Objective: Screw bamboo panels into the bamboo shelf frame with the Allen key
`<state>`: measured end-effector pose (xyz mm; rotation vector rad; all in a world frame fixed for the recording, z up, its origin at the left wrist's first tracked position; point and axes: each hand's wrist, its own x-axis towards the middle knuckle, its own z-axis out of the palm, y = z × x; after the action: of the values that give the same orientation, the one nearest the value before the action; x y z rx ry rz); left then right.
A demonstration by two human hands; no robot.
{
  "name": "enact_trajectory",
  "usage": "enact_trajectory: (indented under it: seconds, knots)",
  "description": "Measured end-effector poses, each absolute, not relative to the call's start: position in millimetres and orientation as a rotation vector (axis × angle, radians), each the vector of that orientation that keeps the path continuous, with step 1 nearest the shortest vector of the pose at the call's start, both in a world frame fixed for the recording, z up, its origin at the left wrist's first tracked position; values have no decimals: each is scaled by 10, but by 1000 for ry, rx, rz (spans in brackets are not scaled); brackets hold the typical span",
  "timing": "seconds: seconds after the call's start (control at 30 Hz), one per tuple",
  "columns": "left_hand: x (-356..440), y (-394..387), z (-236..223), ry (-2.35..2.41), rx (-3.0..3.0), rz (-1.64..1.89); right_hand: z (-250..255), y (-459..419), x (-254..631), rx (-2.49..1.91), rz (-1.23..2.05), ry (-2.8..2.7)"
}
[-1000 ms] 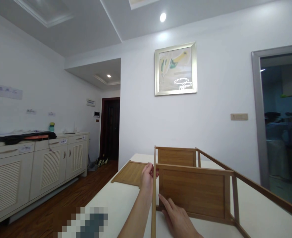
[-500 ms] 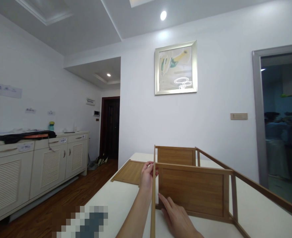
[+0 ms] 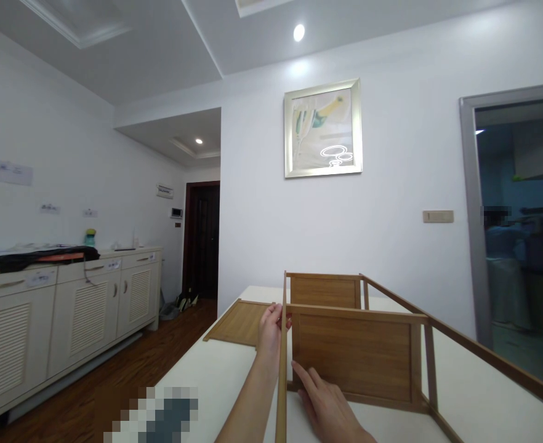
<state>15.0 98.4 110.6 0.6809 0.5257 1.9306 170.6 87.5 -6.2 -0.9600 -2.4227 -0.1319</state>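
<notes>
A brown wooden shelf frame (image 3: pixel 354 357) lies on its side on the white table, with two panels set between its long rails. My left hand (image 3: pixel 270 329) is closed around the near left rail (image 3: pixel 282 375), where the front panel's upper edge meets it; fingertips show on the rail's far side. Low at that panel's left end is my right hand (image 3: pixel 327 400), its index finger stretched out to the panel's lower left edge. The other right fingers are loosely bent, with nothing seen in them. Whether that fingertip presses the wood I cannot tell.
Another wooden panel (image 3: pixel 241 322) lies flat on the white table (image 3: pixel 225 369), left of the frame. White cabinets (image 3: pixel 84 314) line the left wall. Through the doorway at right, a person (image 3: pixel 505 264) stands in a dim room. A picture (image 3: pixel 322 129) hangs ahead.
The view has turned slightly to the right, so everything sits a little further left. Both hands keep nearly the same places on the frame.
</notes>
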Motion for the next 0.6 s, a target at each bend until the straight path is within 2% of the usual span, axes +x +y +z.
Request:
enact_trajectory:
  seconds: [0.6]
  knots:
    - [113,996,1110,466,674,1883,-75,896,1704,-965,-160,-2440]
